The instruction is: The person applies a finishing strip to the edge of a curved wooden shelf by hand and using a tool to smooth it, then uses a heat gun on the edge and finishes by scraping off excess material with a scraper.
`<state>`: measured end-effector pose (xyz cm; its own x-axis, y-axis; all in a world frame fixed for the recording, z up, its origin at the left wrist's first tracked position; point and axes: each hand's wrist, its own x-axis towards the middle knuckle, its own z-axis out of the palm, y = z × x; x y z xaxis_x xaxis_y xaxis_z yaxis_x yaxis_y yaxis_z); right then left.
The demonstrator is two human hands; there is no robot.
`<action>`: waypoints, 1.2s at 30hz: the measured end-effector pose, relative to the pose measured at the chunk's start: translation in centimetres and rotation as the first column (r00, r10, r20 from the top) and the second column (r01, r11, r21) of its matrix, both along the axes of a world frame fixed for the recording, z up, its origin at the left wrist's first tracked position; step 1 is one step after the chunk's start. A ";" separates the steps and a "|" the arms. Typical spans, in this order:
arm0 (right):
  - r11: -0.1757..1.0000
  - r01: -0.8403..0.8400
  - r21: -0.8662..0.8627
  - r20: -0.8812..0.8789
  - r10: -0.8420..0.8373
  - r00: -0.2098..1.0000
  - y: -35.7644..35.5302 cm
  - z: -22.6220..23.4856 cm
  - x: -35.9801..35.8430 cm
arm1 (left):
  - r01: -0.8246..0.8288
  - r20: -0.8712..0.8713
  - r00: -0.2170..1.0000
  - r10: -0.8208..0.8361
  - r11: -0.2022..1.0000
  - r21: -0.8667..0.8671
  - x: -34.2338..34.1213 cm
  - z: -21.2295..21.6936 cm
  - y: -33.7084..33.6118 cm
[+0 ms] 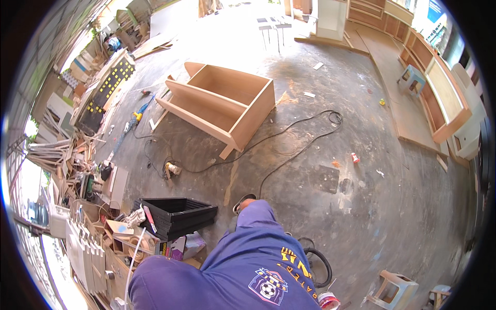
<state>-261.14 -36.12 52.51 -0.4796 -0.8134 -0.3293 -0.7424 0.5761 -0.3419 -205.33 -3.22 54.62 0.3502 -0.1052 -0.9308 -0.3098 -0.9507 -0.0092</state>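
Note:
Neither my left hand nor my right hand shows; my dark blue clothing [227, 279] fills the lower middle. One of my feet in a sandal [244, 201] is on the concrete floor. Close by on the left stands a black slatted open box [178, 219]. Next to it are a white and purple carton [188, 245] and a red and white tube [150, 219]. Farther ahead, an unfinished wooden cabinet [250, 121] lies tilted on the floor, its open compartments facing up.
A black cable [279, 132] winds across the floor to a yellowish power tool [173, 168]. Scrap wood [62, 160] piles along the left. Wooden shelving [434, 95] and a blue stool [412, 80] stand at the right. Another stool [395, 289] is at the lower right, a red cup [355, 158] nearer the middle.

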 end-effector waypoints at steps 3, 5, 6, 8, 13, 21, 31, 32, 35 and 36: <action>1.000 -0.028 0.001 0.020 0.028 0.999 -0.7 -0.1 0.4 | -0.046 0.009 0.999 0.046 0.999 -0.023 -1.2 -0.1 -0.1; 0.999 -0.049 0.006 0.025 0.049 0.998 -1.2 -0.4 0.5 | -0.072 0.008 0.997 0.072 0.997 -0.033 -1.6 -0.2 -0.1; 0.998 -0.054 0.017 0.027 0.054 0.998 -1.2 -0.4 0.7 | -0.084 0.011 0.996 0.085 0.996 -0.042 -1.9 -0.2 0.0; 0.997 -0.070 0.018 0.034 0.069 0.997 -1.5 -0.6 0.8 | -0.104 0.013 0.994 0.105 0.993 -0.051 -2.2 -0.2 0.0; 0.996 -0.082 0.032 0.050 0.080 0.996 -1.7 -0.8 1.4 | -0.134 0.029 0.990 0.137 0.988 -0.071 -2.3 0.0 -0.1; 0.990 -0.131 0.051 0.080 0.127 0.989 -3.2 -0.8 3.3 | -0.194 0.030 0.980 0.197 0.977 -0.084 -2.2 0.0 -0.3; 0.953 -0.291 0.081 0.087 0.284 0.955 -8.4 0.3 12.8 | -0.407 0.013 0.911 0.412 0.903 -0.138 0.6 -2.4 1.1; 0.946 -0.313 0.085 0.088 0.306 0.948 -9.1 0.4 14.4 | -0.441 0.012 0.894 0.447 0.885 -0.147 1.1 -2.7 1.3; 0.912 -0.388 0.132 0.097 0.377 0.921 -11.6 1.3 20.2 | -0.565 0.012 0.819 0.574 0.808 -0.166 2.8 -3.8 2.3; 0.901 -0.409 0.145 0.096 0.399 0.912 -12.5 1.7 22.0 | -0.602 0.014 0.789 0.614 0.779 -0.174 3.4 -4.2 2.6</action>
<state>-239.09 -48.63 54.24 -0.0954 -0.8677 -0.4878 -0.9030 0.2816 -0.3244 -201.94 -0.63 50.44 0.4494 0.0132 -0.8932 0.3292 -0.9320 0.1518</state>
